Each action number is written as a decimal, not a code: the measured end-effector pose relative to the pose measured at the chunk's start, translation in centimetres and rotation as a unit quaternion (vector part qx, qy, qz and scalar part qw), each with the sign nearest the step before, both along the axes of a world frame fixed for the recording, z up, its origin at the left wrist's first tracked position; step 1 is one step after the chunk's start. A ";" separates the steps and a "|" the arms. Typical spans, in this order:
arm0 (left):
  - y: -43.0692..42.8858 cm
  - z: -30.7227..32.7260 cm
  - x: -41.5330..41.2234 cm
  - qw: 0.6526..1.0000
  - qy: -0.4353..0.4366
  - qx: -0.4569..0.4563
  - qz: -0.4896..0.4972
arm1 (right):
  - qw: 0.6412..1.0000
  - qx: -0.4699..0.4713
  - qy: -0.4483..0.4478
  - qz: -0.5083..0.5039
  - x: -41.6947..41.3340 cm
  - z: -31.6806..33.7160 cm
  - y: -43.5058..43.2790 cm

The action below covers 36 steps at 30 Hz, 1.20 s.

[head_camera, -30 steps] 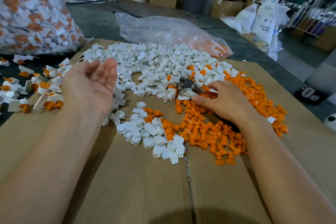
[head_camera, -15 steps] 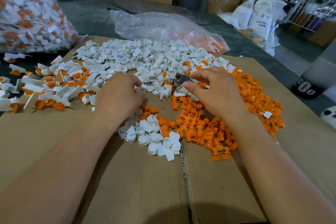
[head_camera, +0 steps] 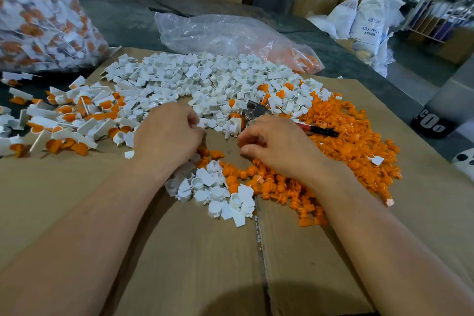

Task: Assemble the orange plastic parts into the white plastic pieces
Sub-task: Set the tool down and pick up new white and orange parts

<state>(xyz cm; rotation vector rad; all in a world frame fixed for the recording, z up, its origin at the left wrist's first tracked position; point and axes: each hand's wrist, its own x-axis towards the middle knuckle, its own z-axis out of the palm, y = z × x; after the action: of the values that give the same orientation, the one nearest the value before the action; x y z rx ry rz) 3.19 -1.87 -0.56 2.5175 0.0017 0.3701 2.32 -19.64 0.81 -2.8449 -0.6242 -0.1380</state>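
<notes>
Loose white plastic pieces (head_camera: pixel 205 79) are heaped at the back of the cardboard sheet (head_camera: pixel 179 251), with a smaller cluster (head_camera: pixel 218 192) close to me. Orange plastic parts (head_camera: pixel 346 141) spread across the right and under my right wrist. My left hand (head_camera: pixel 166 136) lies palm down at the near edge of the white heap, fingers curled under. My right hand (head_camera: pixel 277 143) hovers over the orange parts with its fingers curled toward the thumb. Whether either hand holds a piece is hidden.
Assembled white-and-orange pieces (head_camera: pixel 64 120) pile up at the left. Pliers (head_camera: pixel 256 110) with a red and black handle lie just beyond my right hand. A clear plastic bag (head_camera: pixel 230 33) sits behind the heap. A large full bag (head_camera: pixel 38 20) stands far left.
My left hand came down from an open, raised pose at the left to the white pieces and curled. My right hand left the pliers and drew back toward me over the orange parts.
</notes>
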 end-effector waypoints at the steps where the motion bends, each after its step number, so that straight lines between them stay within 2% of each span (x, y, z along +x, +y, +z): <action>1: 0.1 0.1 -0.1 0.999 -0.029 -0.032 -0.005 | 1.000 -0.001 0.002 0.001 0.0 0.0 0.0; 2: 0.1 0.3 -0.3 0.996 -0.045 -0.080 -0.010 | 1.000 0.001 0.003 0.003 0.0 0.0 0.0; 4: 0.0 0.9 -0.6 0.966 -0.018 -0.257 -0.014 | 1.000 0.002 0.005 0.009 0.0 0.0 0.0; 5: 0.0 1.3 -0.7 0.927 0.021 -0.373 -0.018 | 1.000 0.002 0.004 0.012 0.0 0.0 -0.1; 7: -0.1 2.0 -1.0 0.824 0.093 -0.559 -0.031 | 1.000 0.000 0.002 0.013 0.0 -0.1 -0.2; 8: -0.1 2.2 -1.0 0.783 0.115 -0.609 -0.041 | 1.000 0.002 0.003 0.014 0.0 -0.1 -0.2; 9: 0.0 2.3 -1.1 0.760 0.131 -0.635 -0.051 | 1.000 0.002 0.004 0.015 0.0 -0.1 -0.2; 11: 0.1 2.4 -1.3 0.743 0.148 -0.649 -0.067 | 1.000 -0.010 0.004 0.021 0.0 -0.2 -0.1; 14: 0.2 2.6 -1.5 0.742 0.157 -0.649 -0.063 | 1.000 0.003 0.007 0.021 0.0 -0.2 -0.2; 18: 0.2 2.5 -1.4 0.769 0.152 -0.618 -0.061 | 0.992 0.114 0.049 -0.011 -0.1 0.0 -0.5; 23: 0.0 2.5 -1.4 0.741 0.161 -0.648 -0.066 | 0.997 0.070 0.031 -0.009 -0.1 -0.1 -0.3; 25: 0.1 2.4 -1.4 0.758 0.166 -0.626 -0.085 | 0.998 0.059 0.017 -0.012 0.0 -0.3 -0.1; 27: 0.0 2.3 -1.6 0.790 0.173 -0.579 -0.105 | 0.998 0.063 0.010 -0.015 0.0 -0.3 0.0; 30: -0.4 2.1 -1.9 0.817 0.172 -0.540 -0.106 | 0.987 0.158 -0.010 -0.037 -0.3 0.1 0.1; 33: -0.4 2.1 -1.9 0.828 0.163 -0.526 -0.101 | 0.948 0.310 -0.030 -0.064 -0.7 0.8 0.0; 36: -0.5 2.0 -2.0 0.836 0.157 -0.514 -0.112 | 0.939 0.336 -0.038 -0.059 -1.1 1.1 0.3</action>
<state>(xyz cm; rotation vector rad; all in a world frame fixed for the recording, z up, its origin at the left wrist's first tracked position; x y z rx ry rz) 1.23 -2.36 1.47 1.4463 0.0264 -0.1439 1.22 -19.39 1.87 -2.2139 -0.3281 -0.3999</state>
